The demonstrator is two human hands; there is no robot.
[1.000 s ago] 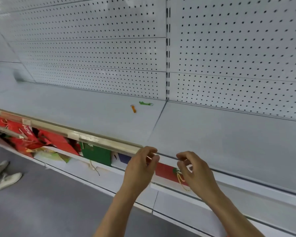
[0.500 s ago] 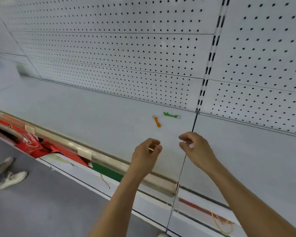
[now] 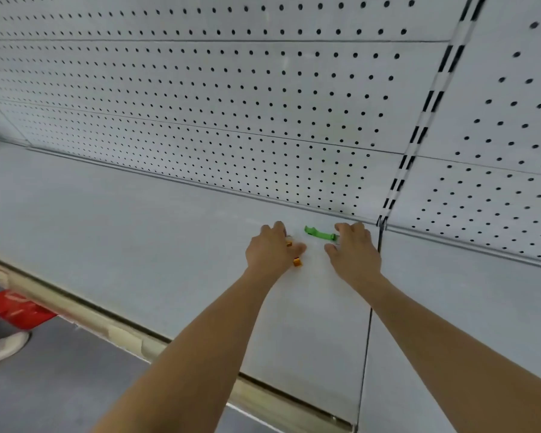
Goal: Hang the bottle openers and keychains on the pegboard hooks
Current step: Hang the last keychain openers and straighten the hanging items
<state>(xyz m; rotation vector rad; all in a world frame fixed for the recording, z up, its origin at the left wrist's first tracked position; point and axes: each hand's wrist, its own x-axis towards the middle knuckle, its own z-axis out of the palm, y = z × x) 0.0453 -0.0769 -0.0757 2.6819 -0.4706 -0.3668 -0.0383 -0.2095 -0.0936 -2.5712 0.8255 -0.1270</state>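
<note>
Orange opener (image 3: 297, 261) now under left hand (image 3: 270, 250), seemingly gripped; right hand (image 3: 353, 250) reached green opener (image 3: 320, 234), grip unclear.

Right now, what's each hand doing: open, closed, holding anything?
Left hand: fingers curled over the orange bottle opener on the shelf, gripping it.
Right hand: on the ring end of the green bottle opener; grip cannot be told.
</note>
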